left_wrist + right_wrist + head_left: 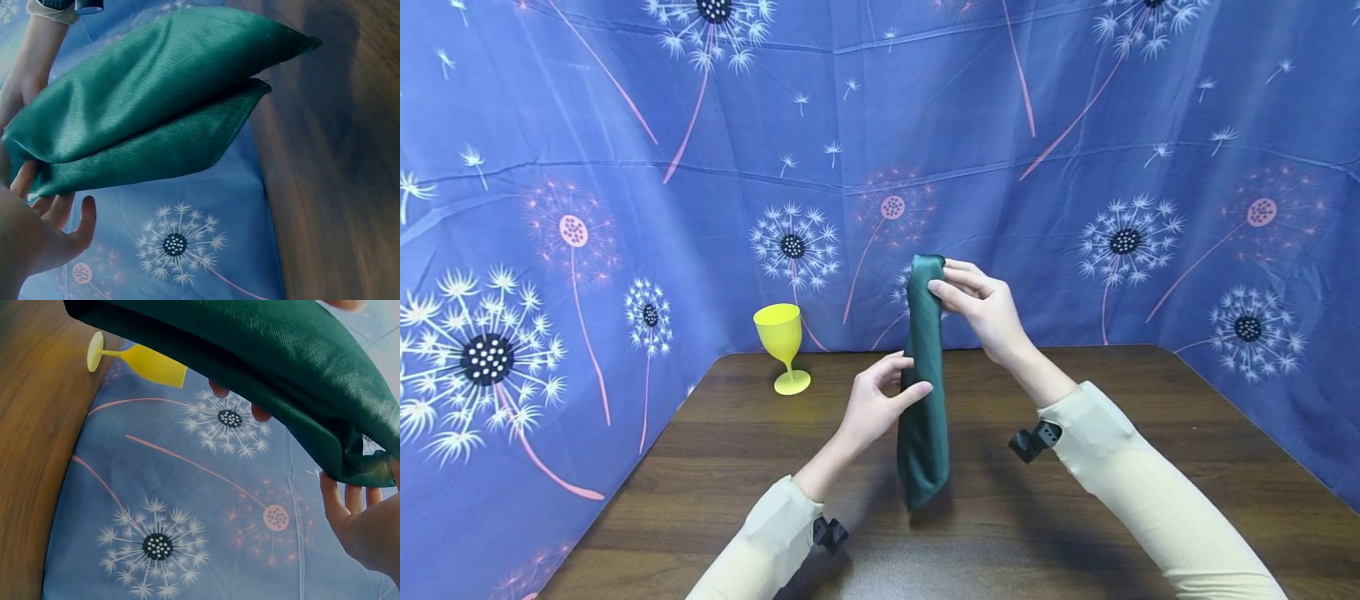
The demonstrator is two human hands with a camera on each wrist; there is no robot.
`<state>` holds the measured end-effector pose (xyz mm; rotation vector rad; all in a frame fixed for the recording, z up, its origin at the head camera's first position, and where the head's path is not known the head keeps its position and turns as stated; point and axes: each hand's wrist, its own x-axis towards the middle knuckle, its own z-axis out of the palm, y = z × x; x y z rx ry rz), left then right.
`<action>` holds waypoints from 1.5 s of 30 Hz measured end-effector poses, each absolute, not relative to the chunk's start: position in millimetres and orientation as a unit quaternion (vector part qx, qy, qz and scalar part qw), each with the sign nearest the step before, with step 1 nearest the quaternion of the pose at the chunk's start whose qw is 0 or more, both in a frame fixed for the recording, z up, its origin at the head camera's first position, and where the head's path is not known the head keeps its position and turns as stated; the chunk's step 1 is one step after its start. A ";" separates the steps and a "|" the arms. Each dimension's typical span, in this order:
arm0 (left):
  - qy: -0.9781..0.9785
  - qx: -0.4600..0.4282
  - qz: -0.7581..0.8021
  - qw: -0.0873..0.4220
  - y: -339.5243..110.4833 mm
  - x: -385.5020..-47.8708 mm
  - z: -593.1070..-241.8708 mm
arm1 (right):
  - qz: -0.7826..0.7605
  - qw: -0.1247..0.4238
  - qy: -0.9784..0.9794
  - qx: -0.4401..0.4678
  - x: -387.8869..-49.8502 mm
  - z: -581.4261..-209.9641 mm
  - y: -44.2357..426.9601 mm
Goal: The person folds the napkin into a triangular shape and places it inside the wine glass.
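Note:
A dark green satin cloth (925, 400), folded into a long strip, hangs upright over the table, its lower end close to the wood. At its top end my right hand (996, 317) pinches the fabric, thumb in front and fingers behind. My left hand (868, 404) is around the strip's middle from the left, thumb lying across the front. Fingertips (261, 413) of that hand show past the far edge in the right wrist view. A lengthwise fold and pointed lower corners of the cloth (162, 81) appear in the left wrist view.
A yellow goblet (779, 333) stands upright near the back left of the brown wooden table (715, 467). Blue fabric (985, 200) printed with dandelions hangs behind the table and along its sides. Small black devices (1034, 440) sit at both wrists.

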<state>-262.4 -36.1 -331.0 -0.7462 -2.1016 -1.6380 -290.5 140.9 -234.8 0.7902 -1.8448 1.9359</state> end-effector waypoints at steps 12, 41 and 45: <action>-0.762 -0.314 -0.543 0.162 -34.7 -266.8 -328.3 | 0.669 0.123 -0.678 0.279 -288.6 -237.7 140.5; -0.757 -0.372 -0.533 0.067 -38.6 -243.4 -306.9 | 0.702 0.094 -0.649 0.277 -291.0 -240.3 150.3; -0.758 -0.342 -0.548 0.089 -37.9 -241.6 -306.2 | 0.700 0.106 -0.652 0.273 -289.8 -240.3 152.1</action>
